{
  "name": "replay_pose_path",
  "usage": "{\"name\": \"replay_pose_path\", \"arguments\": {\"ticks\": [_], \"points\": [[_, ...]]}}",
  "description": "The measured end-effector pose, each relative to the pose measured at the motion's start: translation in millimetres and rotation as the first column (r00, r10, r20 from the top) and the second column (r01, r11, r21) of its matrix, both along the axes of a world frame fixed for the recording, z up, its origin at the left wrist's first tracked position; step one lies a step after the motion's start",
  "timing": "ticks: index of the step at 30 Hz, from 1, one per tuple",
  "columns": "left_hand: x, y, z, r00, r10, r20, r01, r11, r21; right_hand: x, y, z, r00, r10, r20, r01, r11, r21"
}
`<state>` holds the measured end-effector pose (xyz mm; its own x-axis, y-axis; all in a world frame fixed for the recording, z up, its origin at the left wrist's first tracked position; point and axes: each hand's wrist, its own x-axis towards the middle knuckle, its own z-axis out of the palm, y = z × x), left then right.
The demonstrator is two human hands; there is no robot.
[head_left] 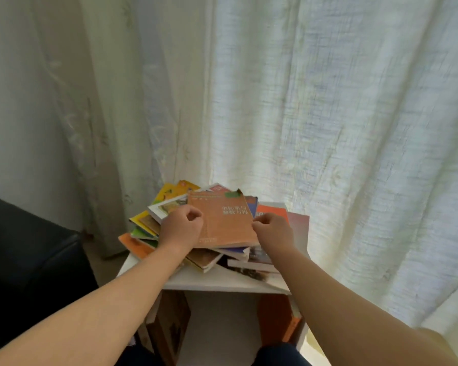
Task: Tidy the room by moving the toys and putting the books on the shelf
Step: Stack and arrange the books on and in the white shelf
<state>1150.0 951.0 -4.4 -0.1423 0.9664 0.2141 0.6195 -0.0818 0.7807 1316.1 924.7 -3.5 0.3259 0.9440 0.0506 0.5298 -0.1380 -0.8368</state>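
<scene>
A loose pile of books lies on top of a low white shelf [222, 285]. The uppermost is an orange-brown book [225, 220] with dark lettering. My left hand [181, 228] has its fingers curled at this book's left edge and holds it. At the book's right edge, my right hand [274, 229] pinches it with curled fingers. Yellow and green books [143, 223] fan out on the left of the pile. Red and orange ones [296, 220] lie on the right.
In the shelf's compartment below, a brown book [169, 326] stands at the left and an orange book [278, 318] at the right. A black sofa [29, 260] sits to the left. Pale curtains [328, 114] hang right behind the shelf.
</scene>
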Motion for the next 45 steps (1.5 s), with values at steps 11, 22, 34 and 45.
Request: {"name": "replay_pose_path", "arguments": {"ticks": [11, 22, 34, 45], "points": [[0.2, 60.4, -28.0, 0.921, -0.107, -0.374, -0.004, 0.959, -0.284, 5.5, 58.3, -38.4, 1.0, -0.02, 0.014, 0.024, 0.945, -0.327], [-13.4, 83.0, -29.8, 0.997, -0.066, -0.043, 0.044, 0.92, -0.388, 18.3, 67.6, -20.4, 0.764, -0.204, -0.613, 0.328, 0.94, 0.096], [-3.8, 65.8, -13.6, 0.949, 0.025, 0.314, 0.127, 0.882, -0.454, 2.4, 63.6, -42.6, 0.861, -0.259, -0.437, 0.114, 0.937, -0.331], [-7.5, 72.8, 7.2, 0.86, -0.231, 0.455, 0.25, 0.968, 0.02, -2.9, 63.2, -9.1, 0.78, 0.086, -0.62, 0.017, 0.987, 0.158]]}}
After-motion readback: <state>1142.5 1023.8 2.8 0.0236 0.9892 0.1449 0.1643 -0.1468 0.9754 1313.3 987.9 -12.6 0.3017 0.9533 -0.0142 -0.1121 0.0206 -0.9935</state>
